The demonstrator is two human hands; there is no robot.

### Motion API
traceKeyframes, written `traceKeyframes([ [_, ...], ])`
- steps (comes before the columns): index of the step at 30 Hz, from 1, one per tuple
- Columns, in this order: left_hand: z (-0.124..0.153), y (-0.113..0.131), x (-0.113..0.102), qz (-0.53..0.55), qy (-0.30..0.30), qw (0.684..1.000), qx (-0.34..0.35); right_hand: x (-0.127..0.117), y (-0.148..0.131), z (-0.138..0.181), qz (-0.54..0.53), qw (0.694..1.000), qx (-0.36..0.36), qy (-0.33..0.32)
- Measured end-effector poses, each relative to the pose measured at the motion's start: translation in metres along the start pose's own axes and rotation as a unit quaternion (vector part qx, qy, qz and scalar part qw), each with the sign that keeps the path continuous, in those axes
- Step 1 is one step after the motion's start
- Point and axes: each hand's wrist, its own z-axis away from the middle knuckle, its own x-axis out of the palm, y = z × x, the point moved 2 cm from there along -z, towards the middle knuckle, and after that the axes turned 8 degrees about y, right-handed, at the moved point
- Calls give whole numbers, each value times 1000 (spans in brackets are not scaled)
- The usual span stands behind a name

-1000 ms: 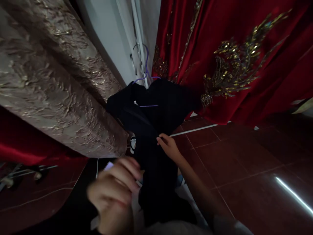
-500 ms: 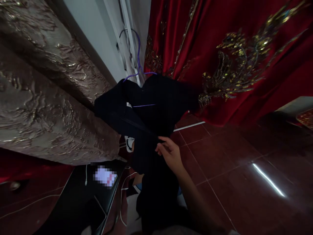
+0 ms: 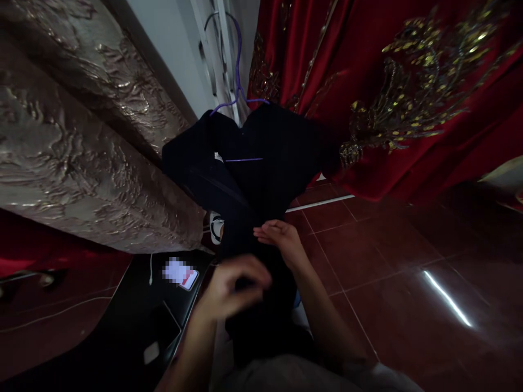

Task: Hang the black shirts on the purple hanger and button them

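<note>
A dark navy garment (image 3: 281, 158) with a V-shaped neckline hangs from a purple hanger (image 3: 238, 81). My right hand (image 3: 286, 242) is at the garment's front, fingers stretched out and pointing left; touching or just in front, I cannot tell. Lower and closer to me, my left hand (image 3: 239, 286) is smeared by motion. Its fingers and thumb curve with a gap between them, and nothing shows in the gap. The dark cloth below the hands merges into shadow.
Textured beige fabric (image 3: 90, 136) hangs on the left, red fabric (image 3: 351, 49) with gold sequins on the right. A black seat or table (image 3: 118, 321) at lower left bears a lit phone (image 3: 190, 280), a cable and a small white case (image 3: 151, 353). The floor has red tiles (image 3: 392, 283).
My left hand has come into view from below. My right hand's fingers, pinched at the garment's edge before, are now stretched out. The view has shifted slightly, so the garment appears higher.
</note>
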Motion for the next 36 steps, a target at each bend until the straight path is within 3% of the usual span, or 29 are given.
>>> traceKeyframes([
  [2, -27, -11, -3, -101, 152, 983, -20, 1, -4, -2, 57, 998, -5, -16],
  [3, -39, -17, -3, -160, 194, 968, -17, 3, -6, -3, 84, 996, -7, -19],
  [8, -65, -38, 14, -198, 178, 964, -1, 11, -13, -3, 184, 981, -50, -43],
  [11, -63, -42, 24, -180, 236, 955, 3, 12, -11, -2, 209, 971, -88, -69],
  [15, -62, -57, 29, -144, 303, 942, 9, 23, -13, -14, 159, 982, -72, -72],
  [18, -66, -74, 31, -164, 304, 938, 8, 49, -44, -37, 99, 986, -122, -53],
  [21, -74, -85, 31, -208, 301, 931, 15, 82, -102, -58, 62, 969, -236, -38],
  [23, -81, -82, 27, -219, 295, 930, 20, 102, -137, -64, 66, 958, -273, -55],
  [25, -90, -68, 19, -230, 255, 939, 24, 114, -159, -62, 76, 951, -290, -80],
  [28, -109, -24, -3, -212, 179, 959, 67, 117, -166, -51, 77, 942, -310, -105],
  [30, -124, 16, -24, -180, 223, 947, 143, 113, -161, -43, 72, 939, -317, -109],
  [32, -141, 53, -44, -174, 301, 911, 221, 109, -158, -38, 81, 938, -319, -111],
  [34, -159, 79, -56, -196, 303, 894, 264, 108, -157, -35, 105, 934, -323, -109],
  [36, -174, 91, -57, -223, 265, 896, 279, 107, -157, -35, 120, 930, -333, -100],
])
